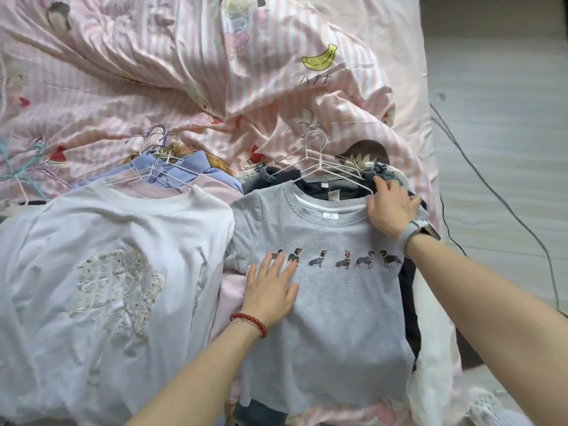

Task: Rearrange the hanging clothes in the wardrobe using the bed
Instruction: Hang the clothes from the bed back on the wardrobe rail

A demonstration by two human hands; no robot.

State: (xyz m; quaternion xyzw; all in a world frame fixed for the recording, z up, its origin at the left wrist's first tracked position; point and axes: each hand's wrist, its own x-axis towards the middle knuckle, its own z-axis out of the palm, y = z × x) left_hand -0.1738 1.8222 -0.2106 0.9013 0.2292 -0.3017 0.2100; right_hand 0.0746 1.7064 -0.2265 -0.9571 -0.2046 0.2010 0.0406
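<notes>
Two piles of clothes on white wire hangers lie on the bed. A grey T-shirt (332, 302) with a row of small dogs tops the right pile, with dark garments under it. My left hand (272, 290) rests flat on its chest, fingers spread. At the shirt's right shoulder, beside the end of a wire hanger (322, 167), my right hand (392, 207) lies flat with straight fingers. The left pile has a white T-shirt (101, 272) with a pale print on top, above pink and blue shirts (181, 170).
A pink striped duvet (184, 72) with cartoon prints covers the bed behind the piles. Loose coloured hangers (21, 167) lie at the far left. A dark cable (498, 192) runs over the grey floor right of the bed. White cloth (436, 364) hangs at the bed's right edge.
</notes>
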